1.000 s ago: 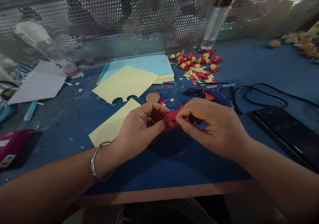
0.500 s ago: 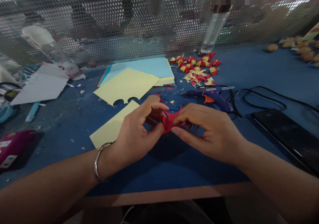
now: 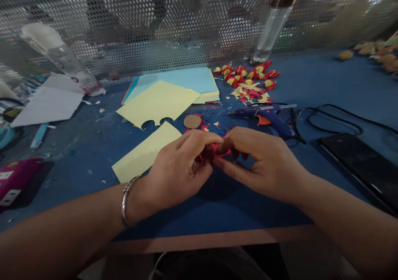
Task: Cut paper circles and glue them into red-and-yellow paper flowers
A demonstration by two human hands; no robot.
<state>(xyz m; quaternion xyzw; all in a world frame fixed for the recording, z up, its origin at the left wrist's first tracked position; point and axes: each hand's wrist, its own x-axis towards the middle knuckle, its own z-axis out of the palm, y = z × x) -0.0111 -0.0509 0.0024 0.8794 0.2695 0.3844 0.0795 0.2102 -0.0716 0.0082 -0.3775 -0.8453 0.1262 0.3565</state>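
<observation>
a small red paper piece (image 3: 217, 150) sits between the two hands, just above the blue table (image 3: 311, 81) near its front edge, mostly hidden by fingers. the left hand (image 3: 178, 170) curls over it from the left, thumb and forefinger pinching its left part; a metal bangle (image 3: 126, 199) rings that wrist. the right hand (image 3: 264, 164) meets it from the right, thumb and forefinger closed on the paper's right edge, the other fingers bent loosely beneath.

just beyond the hands lie a round brown disc (image 3: 192, 121) and red scraps, and to the right of those a blue glue gun (image 3: 264, 114) on its side, its black cord (image 3: 329, 118) looping away right. a dark phone (image 3: 363, 166) lies at the right, near the cord. left of the hands lie yellow sheets (image 3: 157, 101), one with scalloped cuts, and farther back a light blue stack (image 3: 186, 79). a heap of finished red and yellow pieces (image 3: 248, 81) lies far right of the stack, below a clear bottle (image 3: 270, 31) against the perforated metal screen (image 3: 124, 23). a magenta object (image 3: 15, 180) lies at the near left.
</observation>
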